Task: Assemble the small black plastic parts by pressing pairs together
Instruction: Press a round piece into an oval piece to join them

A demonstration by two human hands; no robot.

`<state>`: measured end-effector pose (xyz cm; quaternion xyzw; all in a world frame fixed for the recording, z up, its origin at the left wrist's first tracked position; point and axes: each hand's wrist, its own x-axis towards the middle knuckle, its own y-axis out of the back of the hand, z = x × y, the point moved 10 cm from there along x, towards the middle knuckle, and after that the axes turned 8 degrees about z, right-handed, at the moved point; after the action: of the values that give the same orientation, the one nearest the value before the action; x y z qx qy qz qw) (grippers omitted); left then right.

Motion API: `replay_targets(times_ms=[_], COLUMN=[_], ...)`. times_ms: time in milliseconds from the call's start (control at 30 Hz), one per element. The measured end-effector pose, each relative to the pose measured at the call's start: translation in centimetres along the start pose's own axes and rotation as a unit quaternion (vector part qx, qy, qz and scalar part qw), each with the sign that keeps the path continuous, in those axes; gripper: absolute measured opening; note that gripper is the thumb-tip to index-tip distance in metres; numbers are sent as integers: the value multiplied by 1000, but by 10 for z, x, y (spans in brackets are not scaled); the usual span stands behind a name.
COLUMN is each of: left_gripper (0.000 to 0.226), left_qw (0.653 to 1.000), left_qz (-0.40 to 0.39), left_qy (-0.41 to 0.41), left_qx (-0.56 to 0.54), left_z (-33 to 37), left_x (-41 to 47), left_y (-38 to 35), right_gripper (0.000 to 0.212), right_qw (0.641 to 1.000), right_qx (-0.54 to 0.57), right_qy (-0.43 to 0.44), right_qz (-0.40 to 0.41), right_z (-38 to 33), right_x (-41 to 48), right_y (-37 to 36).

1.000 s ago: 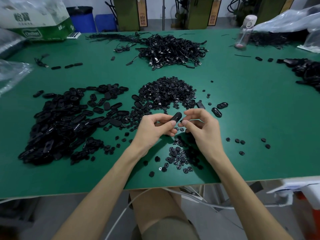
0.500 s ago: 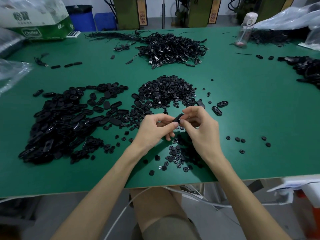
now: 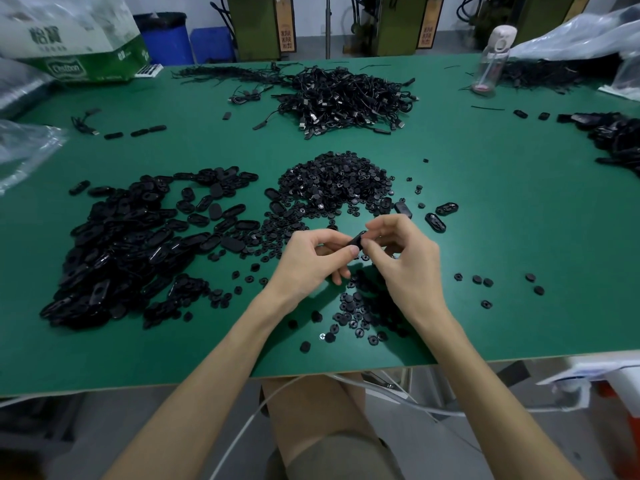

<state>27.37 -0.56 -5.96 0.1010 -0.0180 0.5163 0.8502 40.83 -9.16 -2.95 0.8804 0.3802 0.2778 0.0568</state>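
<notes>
Green work table fills most of what we see, so let's start in the middle of it. We've got one small black oval part held up just above the surface, pinched from both sides. Our left hand has thumb and forefinger curled onto its left end, and our right hand has its fingertips closed on the right end. Whether a round piece is already seated in it, we honestly can't tell, since the fingers cover most of it.

Right under the hands, near the front edge, is a loose scatter of round pieces. Just behind the hands sits the main mound of small round parts. Off to our left is the big sprawling pile of oval shells. On the right there's a pair of oval shells just beside the mound, plus a few stray round ones lying well apart from everything.

Further back is a tangled heap of black cables. A clear water bottle stands upright near the far right corner, and a cardboard box sits at the far left. A crumpled plastic bag lies on the left edge, and another dark pile runs off the right edge.
</notes>
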Motion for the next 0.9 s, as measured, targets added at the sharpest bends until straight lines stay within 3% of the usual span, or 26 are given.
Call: replay_targets(times_ms=[533, 733, 900], left_gripper=[8, 10, 14], left_qw=[1000, 999, 998], left_qz=[-11, 20, 62], left_qy=[-11, -5, 9], left_qx=[-6, 32, 14], left_z=[0, -5, -11], left_x=[1, 3, 6], left_y=[-2, 4, 13], right_gripper=[17, 12, 27], right_qw=[1000, 990, 976], right_qx=[-5, -76, -117], right_qy=[15, 120, 183], right_qz=[6, -6, -31], right_z=[-4, -22, -32], right_x=[1, -6, -13], right_y=[2, -4, -15])
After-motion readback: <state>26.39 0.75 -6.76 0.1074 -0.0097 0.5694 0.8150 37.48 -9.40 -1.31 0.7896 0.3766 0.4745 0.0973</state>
